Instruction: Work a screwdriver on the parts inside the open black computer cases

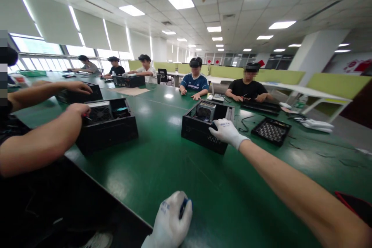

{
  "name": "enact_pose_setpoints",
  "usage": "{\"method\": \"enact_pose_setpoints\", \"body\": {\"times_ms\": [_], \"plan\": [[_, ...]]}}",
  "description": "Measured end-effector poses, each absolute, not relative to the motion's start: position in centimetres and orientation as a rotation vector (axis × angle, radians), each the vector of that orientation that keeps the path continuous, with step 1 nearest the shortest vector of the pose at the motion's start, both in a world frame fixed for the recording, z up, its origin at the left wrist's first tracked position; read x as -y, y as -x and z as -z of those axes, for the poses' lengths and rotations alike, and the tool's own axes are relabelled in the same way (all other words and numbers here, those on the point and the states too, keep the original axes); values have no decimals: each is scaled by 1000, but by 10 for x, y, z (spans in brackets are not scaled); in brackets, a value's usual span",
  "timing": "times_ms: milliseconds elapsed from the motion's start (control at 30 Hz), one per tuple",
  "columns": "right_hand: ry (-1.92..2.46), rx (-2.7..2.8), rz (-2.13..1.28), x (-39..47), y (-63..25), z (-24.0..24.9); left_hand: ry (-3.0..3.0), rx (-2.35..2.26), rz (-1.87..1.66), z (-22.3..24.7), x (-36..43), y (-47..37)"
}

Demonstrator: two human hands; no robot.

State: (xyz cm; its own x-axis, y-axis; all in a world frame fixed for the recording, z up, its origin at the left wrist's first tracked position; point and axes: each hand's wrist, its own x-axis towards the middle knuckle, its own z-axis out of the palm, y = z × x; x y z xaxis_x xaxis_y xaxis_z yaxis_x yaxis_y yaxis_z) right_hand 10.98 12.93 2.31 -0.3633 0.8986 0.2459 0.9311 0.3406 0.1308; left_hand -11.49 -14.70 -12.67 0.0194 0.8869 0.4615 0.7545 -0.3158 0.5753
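Observation:
My left hand (pixel 171 219), in a white work glove, is low in front of me over the green table. Its fingers are curled round a small dark thing with a blue edge, mostly hidden in the palm. My right hand (pixel 225 130), gloved the same way, reaches forward and grips the near right edge of a black computer case (pixel 200 133). This case lies on its side with the top open. A metal power supply (pixel 205 111) shows inside it.
Left, a co-worker's bare hands work at another open case (pixel 109 133) with a fan. Right of my case lie a black tray of silvery round parts (pixel 271 130), a cable (pixel 244 124) and white items (pixel 316 124). Several people sit along the green table (pixel 157 162).

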Motion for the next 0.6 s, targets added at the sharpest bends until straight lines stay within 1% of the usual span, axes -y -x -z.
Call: {"method": "enact_pose_setpoints", "body": {"times_ms": [167,267,367,500,600], "plan": [[1531,2519,369,-27,-131,-18,-2121,-1704,-1215,130,147,116],[1435,2526,332,34,-152,-16,-2107,-1700,-1246,114,149,115],[1256,2495,275,85,-175,-16,-2175,-1628,-1251,72,154,113],[1101,2491,189,139,-199,-21,-2453,-1443,-1282,5,158,103],[1026,2501,154,170,-210,-24,-2668,-1378,-1078,-28,157,89]]}}
